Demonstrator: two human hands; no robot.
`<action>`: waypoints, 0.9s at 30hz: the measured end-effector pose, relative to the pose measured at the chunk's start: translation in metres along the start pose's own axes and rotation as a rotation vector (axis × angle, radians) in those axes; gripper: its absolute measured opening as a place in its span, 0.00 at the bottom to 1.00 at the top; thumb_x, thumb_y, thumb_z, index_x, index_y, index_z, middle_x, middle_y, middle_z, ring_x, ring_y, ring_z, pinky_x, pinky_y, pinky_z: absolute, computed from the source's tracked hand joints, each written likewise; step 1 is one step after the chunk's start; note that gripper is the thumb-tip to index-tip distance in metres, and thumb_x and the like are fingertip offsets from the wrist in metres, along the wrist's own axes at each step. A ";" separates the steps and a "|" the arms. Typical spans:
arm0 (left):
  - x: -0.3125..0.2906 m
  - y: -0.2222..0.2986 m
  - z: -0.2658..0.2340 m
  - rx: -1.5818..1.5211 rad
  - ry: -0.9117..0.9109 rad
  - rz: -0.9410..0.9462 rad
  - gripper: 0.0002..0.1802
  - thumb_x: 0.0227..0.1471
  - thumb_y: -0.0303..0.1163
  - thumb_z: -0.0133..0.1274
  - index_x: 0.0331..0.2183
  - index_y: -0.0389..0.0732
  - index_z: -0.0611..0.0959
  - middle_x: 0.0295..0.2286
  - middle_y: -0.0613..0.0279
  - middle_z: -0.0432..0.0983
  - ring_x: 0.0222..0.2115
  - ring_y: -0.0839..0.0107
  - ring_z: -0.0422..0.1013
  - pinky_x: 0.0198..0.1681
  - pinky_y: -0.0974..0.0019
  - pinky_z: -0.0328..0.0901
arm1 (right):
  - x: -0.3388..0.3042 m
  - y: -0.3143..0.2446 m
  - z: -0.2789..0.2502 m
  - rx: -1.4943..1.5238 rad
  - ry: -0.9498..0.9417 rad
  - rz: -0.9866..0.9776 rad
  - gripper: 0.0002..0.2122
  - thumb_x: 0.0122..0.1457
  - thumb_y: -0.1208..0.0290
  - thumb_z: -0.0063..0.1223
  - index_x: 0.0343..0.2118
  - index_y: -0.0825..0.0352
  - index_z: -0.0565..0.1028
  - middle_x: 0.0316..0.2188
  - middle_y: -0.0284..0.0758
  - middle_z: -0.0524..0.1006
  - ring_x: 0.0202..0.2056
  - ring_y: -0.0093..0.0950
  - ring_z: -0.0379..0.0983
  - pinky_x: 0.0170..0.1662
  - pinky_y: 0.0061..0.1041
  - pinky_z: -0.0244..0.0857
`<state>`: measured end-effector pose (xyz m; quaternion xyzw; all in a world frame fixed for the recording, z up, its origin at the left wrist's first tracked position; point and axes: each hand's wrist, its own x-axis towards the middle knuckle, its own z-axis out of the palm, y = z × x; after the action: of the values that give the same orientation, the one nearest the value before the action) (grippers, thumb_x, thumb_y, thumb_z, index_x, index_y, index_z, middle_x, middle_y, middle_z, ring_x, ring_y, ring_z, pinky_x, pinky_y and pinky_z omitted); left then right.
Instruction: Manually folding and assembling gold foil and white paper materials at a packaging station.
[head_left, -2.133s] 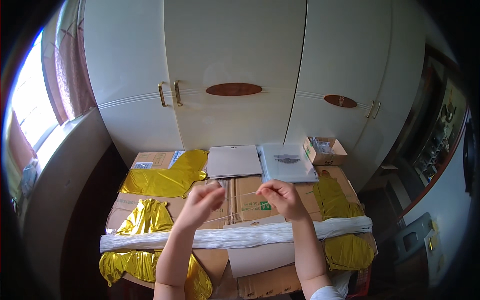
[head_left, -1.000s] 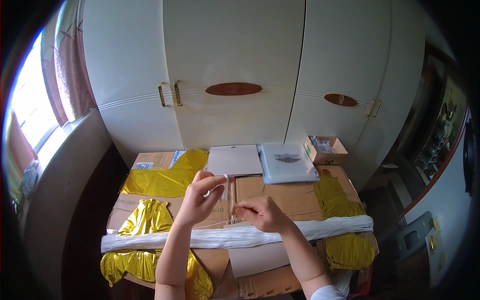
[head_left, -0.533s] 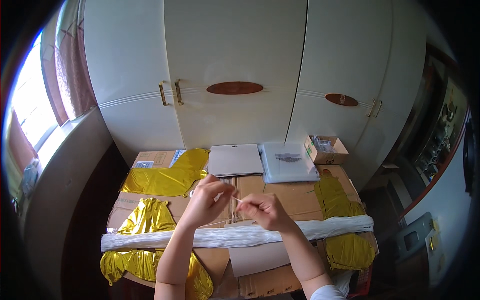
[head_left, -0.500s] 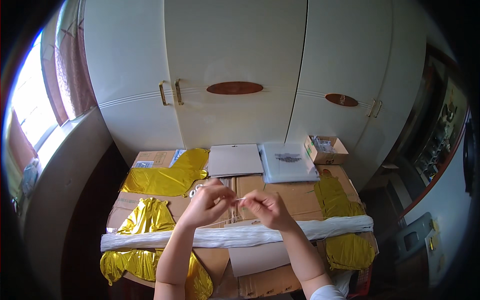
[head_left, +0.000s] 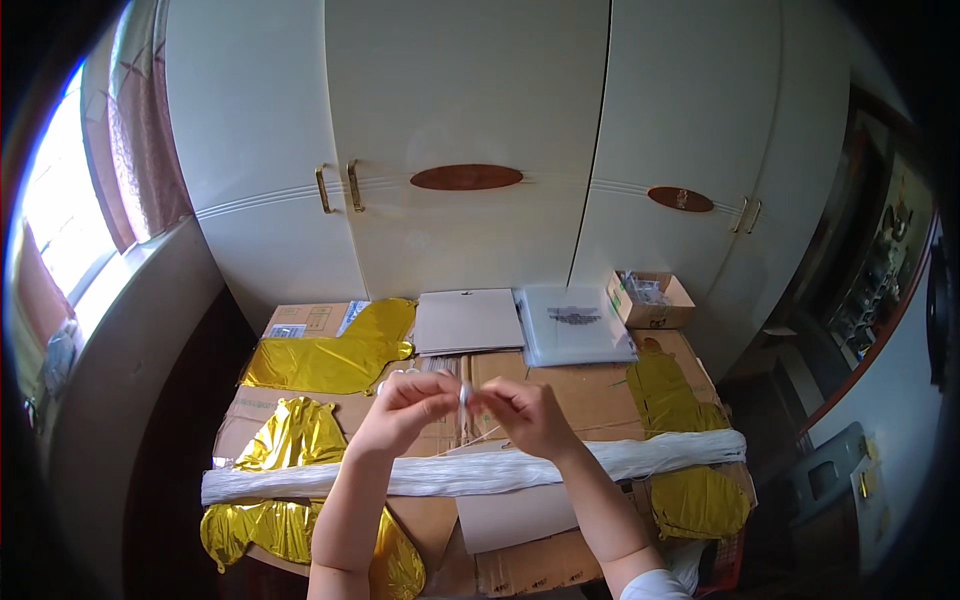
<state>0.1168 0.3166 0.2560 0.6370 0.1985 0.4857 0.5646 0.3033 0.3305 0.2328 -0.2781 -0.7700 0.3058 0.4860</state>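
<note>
Above the middle of the cardboard-covered table, my left hand [head_left: 412, 402] and my right hand [head_left: 527, 414] meet with pinched fingers. Between the fingertips is a small white piece [head_left: 465, 394], seemingly a ring seen edge-on, gripped by my left hand. My right fingers press together at its right side, apparently on a thin white string [head_left: 487, 436] that trails below. Their tips hide the exact hold. Beneath my wrists a long bundle of white strings [head_left: 450, 475] lies across the table. A few white rings [head_left: 398, 374] lie partly hidden behind my left hand.
Gold foil balloons, flat, lie at the back left [head_left: 325, 362], front left [head_left: 300, 432] and right [head_left: 672, 395]. Along the back are grey card sheets [head_left: 468, 320], a stack of clear plastic bags [head_left: 578, 325] and a small open box [head_left: 655, 312]. A white wardrobe [head_left: 470, 90] stands behind.
My hands have come closer together and turned slightly. The small white piece now stands upright between the fingertips, where a short white length stretched before. The trailing string has shifted right.
</note>
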 end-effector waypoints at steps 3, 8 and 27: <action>0.003 -0.002 0.003 0.565 0.233 0.081 0.07 0.48 0.23 0.46 0.28 0.33 0.79 0.26 0.61 0.74 0.29 0.76 0.67 0.32 0.73 0.62 | -0.002 -0.001 0.002 0.003 -0.114 -0.112 0.05 0.55 0.72 0.47 0.29 0.68 0.73 0.17 0.36 0.73 0.17 0.22 0.67 0.22 0.21 0.60; -0.002 -0.005 -0.004 0.353 -0.053 0.015 0.07 0.48 0.23 0.46 0.28 0.34 0.79 0.27 0.60 0.74 0.28 0.74 0.67 0.33 0.72 0.61 | -0.003 -0.007 -0.004 0.111 0.013 0.069 0.08 0.57 0.72 0.45 0.26 0.70 0.73 0.19 0.31 0.74 0.18 0.16 0.64 0.22 0.18 0.59; 0.006 -0.005 0.012 0.636 0.235 0.134 0.07 0.49 0.24 0.49 0.30 0.33 0.80 0.26 0.63 0.73 0.27 0.78 0.66 0.29 0.73 0.62 | -0.005 -0.020 -0.005 0.031 -0.045 -0.097 0.06 0.55 0.73 0.49 0.28 0.68 0.75 0.13 0.30 0.69 0.16 0.14 0.61 0.19 0.17 0.54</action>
<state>0.1307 0.3164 0.2554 0.7325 0.3613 0.5056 0.2779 0.3067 0.3152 0.2463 -0.2261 -0.7886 0.3001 0.4869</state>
